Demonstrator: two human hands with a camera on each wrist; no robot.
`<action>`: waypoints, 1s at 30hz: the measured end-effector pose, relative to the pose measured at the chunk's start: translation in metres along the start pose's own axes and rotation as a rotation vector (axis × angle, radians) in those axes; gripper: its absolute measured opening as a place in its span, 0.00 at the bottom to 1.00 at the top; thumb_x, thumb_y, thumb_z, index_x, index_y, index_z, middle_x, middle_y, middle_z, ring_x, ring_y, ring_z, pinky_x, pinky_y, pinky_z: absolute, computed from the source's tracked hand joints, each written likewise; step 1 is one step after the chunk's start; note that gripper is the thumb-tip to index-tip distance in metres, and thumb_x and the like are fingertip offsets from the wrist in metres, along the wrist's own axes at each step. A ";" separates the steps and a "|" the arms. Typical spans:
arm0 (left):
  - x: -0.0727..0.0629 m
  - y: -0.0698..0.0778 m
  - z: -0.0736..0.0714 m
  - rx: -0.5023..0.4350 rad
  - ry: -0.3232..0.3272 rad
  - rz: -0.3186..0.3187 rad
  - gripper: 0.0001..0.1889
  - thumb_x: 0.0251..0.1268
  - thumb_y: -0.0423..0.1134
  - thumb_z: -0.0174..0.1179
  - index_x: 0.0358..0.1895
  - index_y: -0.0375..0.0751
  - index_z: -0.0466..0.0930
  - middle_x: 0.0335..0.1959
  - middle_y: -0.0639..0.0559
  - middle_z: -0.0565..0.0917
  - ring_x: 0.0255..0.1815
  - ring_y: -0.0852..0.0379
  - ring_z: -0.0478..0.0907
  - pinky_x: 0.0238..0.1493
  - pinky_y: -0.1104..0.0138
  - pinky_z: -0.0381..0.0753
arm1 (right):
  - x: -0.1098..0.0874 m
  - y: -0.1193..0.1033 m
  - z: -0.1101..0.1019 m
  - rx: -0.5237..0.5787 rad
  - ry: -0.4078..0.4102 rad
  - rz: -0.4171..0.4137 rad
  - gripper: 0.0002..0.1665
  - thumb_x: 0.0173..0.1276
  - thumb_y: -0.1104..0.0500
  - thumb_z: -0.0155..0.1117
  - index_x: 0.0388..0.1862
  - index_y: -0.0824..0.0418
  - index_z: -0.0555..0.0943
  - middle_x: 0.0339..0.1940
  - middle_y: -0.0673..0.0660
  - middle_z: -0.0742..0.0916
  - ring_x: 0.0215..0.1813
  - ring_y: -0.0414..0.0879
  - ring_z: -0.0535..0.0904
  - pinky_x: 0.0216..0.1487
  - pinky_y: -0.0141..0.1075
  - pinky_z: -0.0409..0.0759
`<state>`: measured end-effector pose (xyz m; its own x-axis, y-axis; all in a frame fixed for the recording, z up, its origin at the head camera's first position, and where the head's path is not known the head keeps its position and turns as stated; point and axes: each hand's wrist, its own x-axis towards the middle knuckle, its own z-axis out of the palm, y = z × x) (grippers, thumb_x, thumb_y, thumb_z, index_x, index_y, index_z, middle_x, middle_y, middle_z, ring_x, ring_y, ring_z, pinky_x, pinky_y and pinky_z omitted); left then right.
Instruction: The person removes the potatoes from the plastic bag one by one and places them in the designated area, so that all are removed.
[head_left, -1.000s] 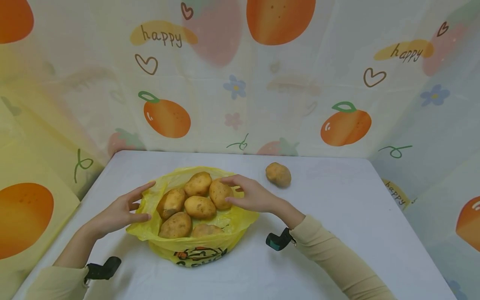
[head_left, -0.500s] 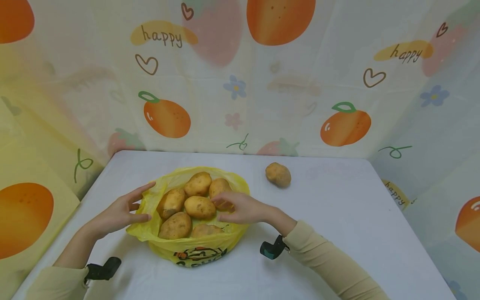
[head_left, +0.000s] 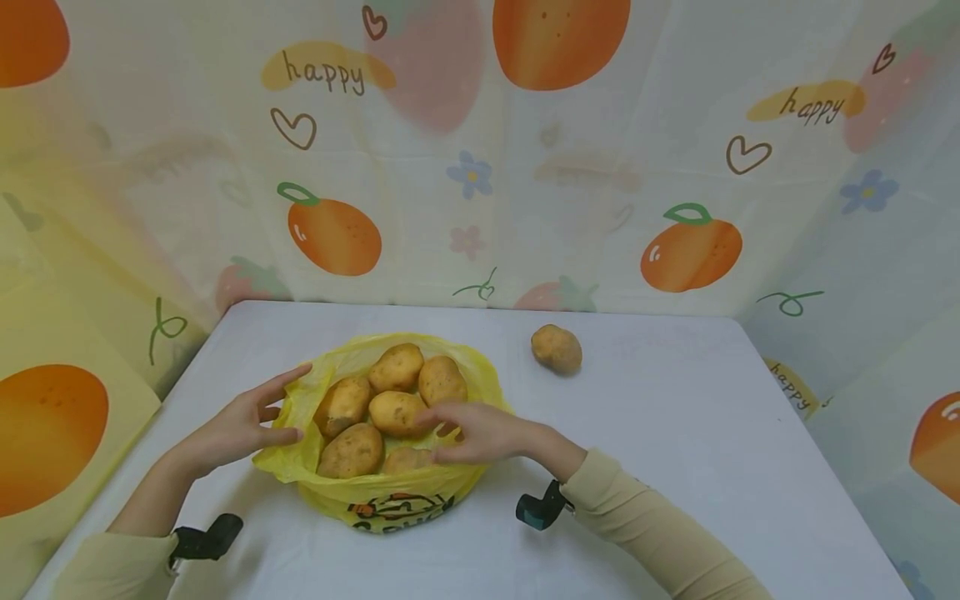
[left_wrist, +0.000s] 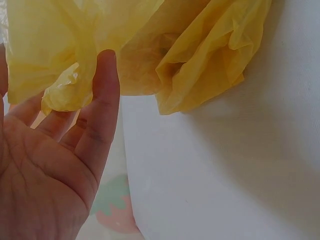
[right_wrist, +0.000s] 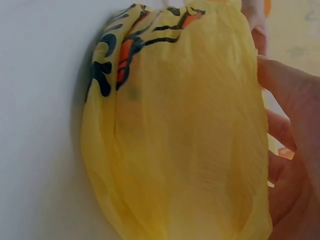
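A yellow plastic bag stands wide at the mouth on the white table, with several potatoes inside, among them a potato at its right and a partly covered potato at the front. My left hand touches the bag's left rim, thumb and index finger spread; the left wrist view shows its fingers fairly straight against the thin plastic. Over the right side of the mouth is my right hand, fingers bent loosely with a gap to the thumb. Its fingertips overlap the middle potato; contact is unclear.
A single potato lies outside the bag, toward the back of the white table. Behind stands a patterned cloth backdrop, which also covers both sides.
My right hand has left the potato at the bag's right and moved toward me, over the front of the mouth. My left hand, the bag and the potatoes look unmoved.
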<state>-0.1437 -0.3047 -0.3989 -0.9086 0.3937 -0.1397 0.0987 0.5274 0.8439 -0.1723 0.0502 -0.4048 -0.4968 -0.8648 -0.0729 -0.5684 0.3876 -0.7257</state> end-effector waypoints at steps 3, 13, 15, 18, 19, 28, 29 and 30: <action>0.000 0.000 0.000 0.015 0.003 0.006 0.45 0.56 0.40 0.64 0.73 0.53 0.45 0.72 0.41 0.51 0.61 0.29 0.63 0.48 0.58 0.76 | 0.000 0.000 0.003 0.012 -0.012 0.009 0.29 0.65 0.55 0.60 0.63 0.60 0.68 0.60 0.56 0.77 0.56 0.48 0.76 0.50 0.30 0.75; 0.002 0.001 0.002 -0.015 -0.008 -0.012 0.46 0.56 0.41 0.65 0.73 0.55 0.45 0.71 0.39 0.52 0.61 0.27 0.62 0.42 0.63 0.78 | -0.003 0.001 0.012 -0.053 -0.033 -0.032 0.28 0.66 0.53 0.59 0.63 0.59 0.68 0.60 0.54 0.76 0.57 0.45 0.75 0.53 0.32 0.73; 0.002 0.000 0.002 -0.021 -0.006 -0.018 0.46 0.56 0.40 0.65 0.73 0.56 0.45 0.72 0.40 0.51 0.61 0.27 0.62 0.42 0.64 0.78 | -0.004 0.001 0.013 -0.077 -0.042 -0.050 0.30 0.65 0.52 0.60 0.64 0.58 0.68 0.61 0.54 0.76 0.58 0.44 0.73 0.56 0.32 0.72; 0.003 -0.002 0.002 -0.026 -0.003 -0.027 0.45 0.55 0.40 0.65 0.73 0.56 0.45 0.72 0.41 0.50 0.61 0.28 0.63 0.42 0.64 0.78 | -0.004 0.002 0.017 -0.095 -0.053 -0.080 0.32 0.64 0.52 0.60 0.65 0.57 0.66 0.62 0.53 0.75 0.61 0.43 0.69 0.59 0.32 0.69; 0.003 -0.002 0.002 -0.026 -0.003 -0.026 0.45 0.56 0.40 0.65 0.73 0.56 0.45 0.72 0.41 0.50 0.61 0.28 0.63 0.42 0.64 0.78 | -0.004 0.003 0.018 -0.099 -0.053 -0.085 0.32 0.64 0.52 0.60 0.66 0.57 0.66 0.62 0.53 0.74 0.62 0.42 0.69 0.59 0.31 0.68; 0.002 -0.001 0.002 -0.004 0.005 -0.023 0.45 0.55 0.40 0.65 0.73 0.55 0.46 0.71 0.40 0.52 0.59 0.31 0.66 0.43 0.66 0.77 | -0.004 0.009 0.028 -0.090 -0.018 -0.105 0.35 0.63 0.55 0.62 0.67 0.59 0.63 0.64 0.54 0.72 0.64 0.44 0.66 0.61 0.31 0.66; 0.002 -0.001 0.002 0.000 0.006 -0.023 0.45 0.55 0.40 0.65 0.73 0.55 0.45 0.71 0.40 0.52 0.59 0.31 0.66 0.43 0.67 0.77 | -0.003 0.010 0.029 -0.089 -0.018 -0.112 0.35 0.63 0.55 0.61 0.67 0.59 0.63 0.64 0.54 0.72 0.64 0.44 0.66 0.62 0.31 0.65; 0.002 -0.001 0.002 -0.002 0.005 -0.023 0.45 0.55 0.40 0.65 0.73 0.55 0.46 0.71 0.40 0.52 0.59 0.31 0.66 0.43 0.67 0.77 | -0.003 0.012 0.030 -0.088 -0.019 -0.116 0.35 0.63 0.54 0.61 0.68 0.59 0.62 0.64 0.54 0.71 0.65 0.44 0.66 0.62 0.31 0.65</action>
<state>-0.1447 -0.3027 -0.4008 -0.9128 0.3776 -0.1560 0.0773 0.5345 0.8416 -0.1578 0.0476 -0.4337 -0.4124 -0.9110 -0.0056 -0.6768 0.3104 -0.6675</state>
